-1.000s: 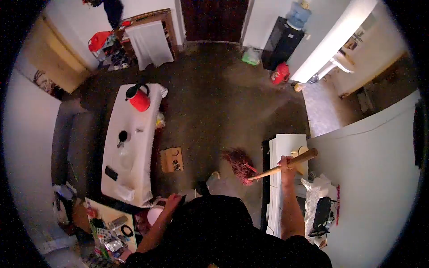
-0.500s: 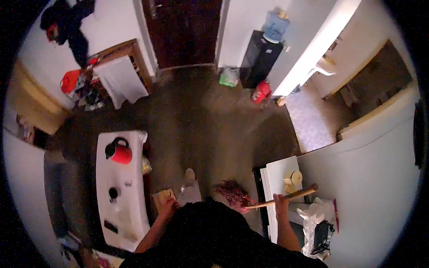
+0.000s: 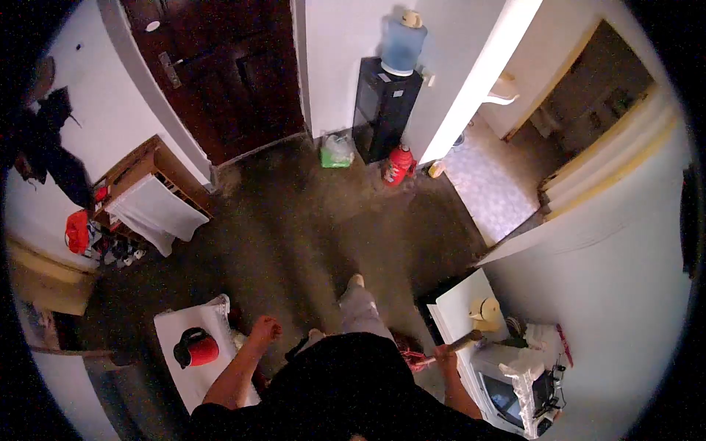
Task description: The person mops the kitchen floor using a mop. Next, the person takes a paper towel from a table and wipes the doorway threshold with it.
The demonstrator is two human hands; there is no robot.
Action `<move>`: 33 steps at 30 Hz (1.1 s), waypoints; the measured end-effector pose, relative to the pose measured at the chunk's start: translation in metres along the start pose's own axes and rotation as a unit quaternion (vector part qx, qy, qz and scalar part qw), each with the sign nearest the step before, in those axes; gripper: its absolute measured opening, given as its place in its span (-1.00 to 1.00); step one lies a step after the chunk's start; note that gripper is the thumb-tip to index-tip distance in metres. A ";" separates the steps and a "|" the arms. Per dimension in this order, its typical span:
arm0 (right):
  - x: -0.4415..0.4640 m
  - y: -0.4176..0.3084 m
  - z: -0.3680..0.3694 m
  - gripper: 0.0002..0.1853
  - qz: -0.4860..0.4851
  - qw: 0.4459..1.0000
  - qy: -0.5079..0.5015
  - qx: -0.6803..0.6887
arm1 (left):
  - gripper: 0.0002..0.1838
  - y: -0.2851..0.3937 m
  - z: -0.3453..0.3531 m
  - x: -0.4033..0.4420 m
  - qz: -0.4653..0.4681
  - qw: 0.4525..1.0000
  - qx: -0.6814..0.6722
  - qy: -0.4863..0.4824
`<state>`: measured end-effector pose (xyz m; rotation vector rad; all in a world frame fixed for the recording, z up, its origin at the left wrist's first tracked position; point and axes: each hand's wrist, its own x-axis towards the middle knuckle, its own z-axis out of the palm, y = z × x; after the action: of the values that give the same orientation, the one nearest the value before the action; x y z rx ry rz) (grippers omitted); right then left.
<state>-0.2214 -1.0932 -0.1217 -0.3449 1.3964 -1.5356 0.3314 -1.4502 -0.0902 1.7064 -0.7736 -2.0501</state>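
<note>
My right hand (image 3: 446, 357) is wrapped round the wooden handle of a broom (image 3: 422, 361), held at a slant beside my right hip. The broom's reddish-brown bristles hang low and are partly covered by my body. My left hand (image 3: 267, 328) hangs out in front of my left side, its fingers curled and nothing visible in them. Nearest to it is a table with a white cloth (image 3: 173, 321), on which stands a red and black kettle (image 3: 201, 348). One of my shoes (image 3: 357, 281) is stepping forward on the dark floor.
To the right, a white cabinet (image 3: 457, 303) bears a yellowish round object (image 3: 485, 312) near a television (image 3: 502, 397). Ahead stand a water dispenser (image 3: 384, 110), a red thermos (image 3: 398, 166) and a plastic bag (image 3: 337, 152). A cloth-draped shelf (image 3: 158, 211) is left of the door (image 3: 220, 81).
I have stepped forward and turned somewhat left; the door and dispenser are nearer. My left hand has swung forward, away from the yellowish item beside it. The broom is still in my right hand.
</note>
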 end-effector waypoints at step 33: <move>0.524 -0.502 0.545 -0.78 -0.213 0.862 -0.098 -0.449 | -0.80 0.265 0.044 0.290 -0.029 0.995 -0.083 0.047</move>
<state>-0.2892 -1.9082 0.2716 -1.4183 1.8792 -1.0140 0.2111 -1.8227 -0.1475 1.7359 -0.5144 -1.9954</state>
